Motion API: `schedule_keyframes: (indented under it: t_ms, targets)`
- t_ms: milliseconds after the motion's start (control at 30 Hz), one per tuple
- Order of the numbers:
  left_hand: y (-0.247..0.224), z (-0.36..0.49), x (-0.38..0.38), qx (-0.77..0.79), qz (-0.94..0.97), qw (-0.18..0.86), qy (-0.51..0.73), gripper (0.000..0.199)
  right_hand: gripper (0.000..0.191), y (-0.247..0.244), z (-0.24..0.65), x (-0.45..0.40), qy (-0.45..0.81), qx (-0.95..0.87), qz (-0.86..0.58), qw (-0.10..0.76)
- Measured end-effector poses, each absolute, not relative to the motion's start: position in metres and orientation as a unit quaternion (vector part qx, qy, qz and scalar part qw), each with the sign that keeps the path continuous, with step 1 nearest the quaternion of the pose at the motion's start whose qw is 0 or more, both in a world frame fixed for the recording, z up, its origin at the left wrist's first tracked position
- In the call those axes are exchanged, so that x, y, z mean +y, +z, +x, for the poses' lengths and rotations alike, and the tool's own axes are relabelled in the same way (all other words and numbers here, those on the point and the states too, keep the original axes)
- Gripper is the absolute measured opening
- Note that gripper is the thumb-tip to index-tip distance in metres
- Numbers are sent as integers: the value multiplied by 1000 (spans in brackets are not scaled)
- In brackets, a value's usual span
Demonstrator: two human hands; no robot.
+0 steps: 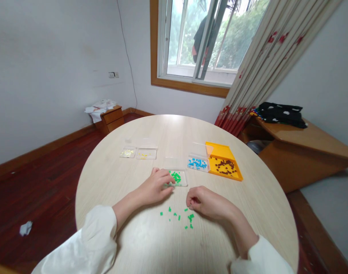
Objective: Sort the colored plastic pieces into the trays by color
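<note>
My left hand (pixel 158 185) lies at the left side of a clear plastic box (pixel 184 182), its fingers loosely apart and partly over the box. Small green toy bricks (pixel 176 177) are heaped inside that box. My right hand (pixel 204 200) hovers low over the table to the right, fingers curled together in a pinch. Whatever its fingertips hold, if anything, is hidden. Just below them is a green brick (pixel 185 210), and several more loose green bricks (pixel 190 217) are scattered on the table between my forearms.
Farther right are a clear box of blue pieces (pixel 197 164) and an open yellow case (pixel 239 177) with dark brown pieces (pixel 227 166). Toward the back left stand two clear boxes with yellowish pieces (pixel 127 153) and yellow pieces (pixel 144 155). All rest on a round wooden table (pixel 174 129).
</note>
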State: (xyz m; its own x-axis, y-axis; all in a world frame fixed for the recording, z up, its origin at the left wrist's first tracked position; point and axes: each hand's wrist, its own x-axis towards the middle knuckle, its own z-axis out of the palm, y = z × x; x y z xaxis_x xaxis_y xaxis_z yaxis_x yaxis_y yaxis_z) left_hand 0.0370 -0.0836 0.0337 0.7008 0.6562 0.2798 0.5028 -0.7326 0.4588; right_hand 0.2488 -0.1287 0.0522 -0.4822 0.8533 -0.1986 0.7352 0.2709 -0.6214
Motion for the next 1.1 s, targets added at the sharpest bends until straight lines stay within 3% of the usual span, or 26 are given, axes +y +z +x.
schedule_keyframes:
  t_ms: [200,333,433,567,733,967,1100]
  targets:
    - [49,33,-93,244,932,244,109,13,13,55,242,-124,239,-764,-496,335]
    - [50,33,-95,225,942,245,51,11,23,49,244,-119,195,-747,-499,394]
    - [48,32,-94,218,943,250,31,14,20,52,247,-122,245,-758,-503,335]
    - [45,33,-95,202,945,257,20,2,13,60,246,-130,335,-779,-500,179]
    - [45,34,-96,210,936,282,27,8,18,60,240,-132,344,-793,-500,55]
    - [47,36,-85,354,868,258,235,7,20,59,234,-132,314,-807,-498,31]
    - [37,37,-73,419,827,242,287,9,18,58,232,-132,297,-816,-487,95]
